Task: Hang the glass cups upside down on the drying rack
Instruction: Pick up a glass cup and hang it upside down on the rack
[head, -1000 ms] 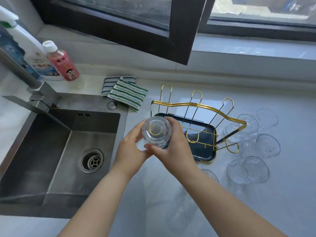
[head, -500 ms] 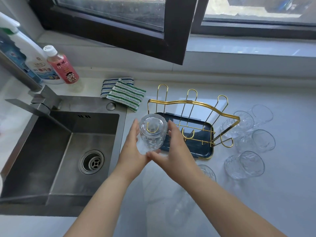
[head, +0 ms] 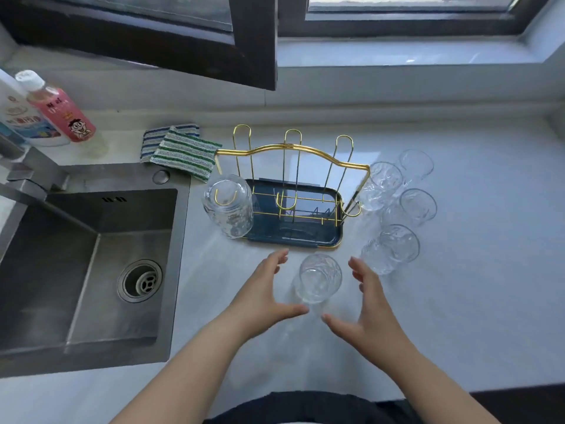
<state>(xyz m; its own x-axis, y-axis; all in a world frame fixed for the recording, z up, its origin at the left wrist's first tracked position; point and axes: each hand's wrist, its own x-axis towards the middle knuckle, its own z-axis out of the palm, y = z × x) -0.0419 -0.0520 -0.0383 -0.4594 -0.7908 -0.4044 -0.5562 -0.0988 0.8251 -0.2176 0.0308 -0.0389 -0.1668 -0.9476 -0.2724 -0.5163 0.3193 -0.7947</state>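
A gold wire drying rack (head: 292,147) stands on a dark blue tray (head: 328,237) at the counter's middle. One glass cup (head: 228,206) hangs upside down on the rack's front left hook. Another glass cup (head: 318,278) stands upright on the counter in front of the tray. My left hand (head: 264,290) is open just left of that cup and my right hand (head: 368,301) is open just right of it; neither touches it. Several more upright glass cups (head: 394,249) stand to the right of the rack.
A steel sink (head: 79,270) with a drain and tap fills the left side. Two striped cloths (head: 183,151) lie behind the rack's left end. Bottles (head: 56,108) stand at the back left. An open dark window frame (head: 253,41) overhangs the counter's back.
Both hands have let go of the cup now hanging on the front left hook and have drawn back toward me, ending on either side of the upright cup in front of the tray.
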